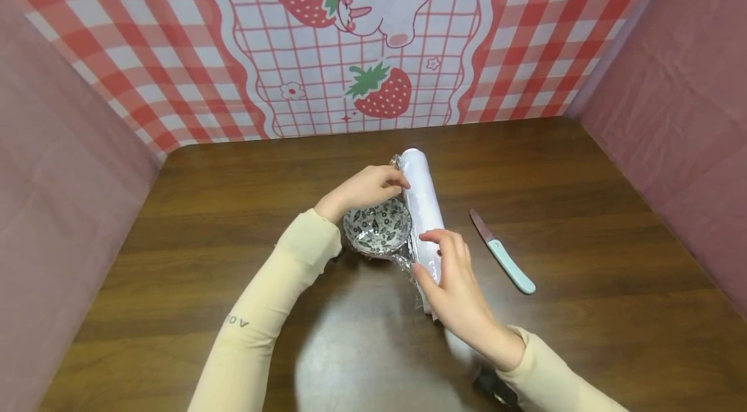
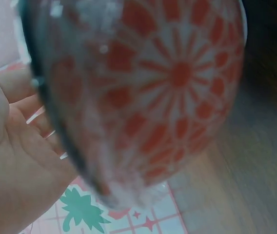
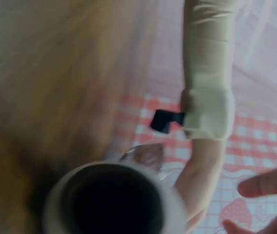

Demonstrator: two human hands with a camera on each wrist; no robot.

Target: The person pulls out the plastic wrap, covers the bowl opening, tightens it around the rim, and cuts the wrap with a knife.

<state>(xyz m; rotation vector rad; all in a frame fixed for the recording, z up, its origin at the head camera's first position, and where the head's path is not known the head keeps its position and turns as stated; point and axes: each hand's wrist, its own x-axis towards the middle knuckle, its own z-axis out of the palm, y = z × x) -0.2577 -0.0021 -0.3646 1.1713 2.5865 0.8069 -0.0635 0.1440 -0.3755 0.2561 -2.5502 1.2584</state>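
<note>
A small bowl (image 1: 378, 225) with a black-and-white floral inside stands near the table's middle, with clear film around it. Its red-patterned outer wall (image 2: 177, 97) fills much of the left wrist view. Against its right side lies a roll of cling film (image 1: 421, 194), whose hollow core end (image 3: 111, 200) faces the right wrist camera. My left hand (image 1: 373, 186) reaches over the bowl's far rim, loose fingers beside the roll. Close to the roll's near end is my right hand (image 1: 458, 289), its thumb and fingers spread apart; whether the thumb touches the film I cannot tell.
To the right of the roll lies a knife (image 1: 503, 257) with a light blue handle, its blade pointing away from me. The wooden table (image 1: 233, 204) meets a red-checked cloth backdrop (image 1: 525, 29) at the back. Pink cloth (image 1: 665, 126) hangs at both sides.
</note>
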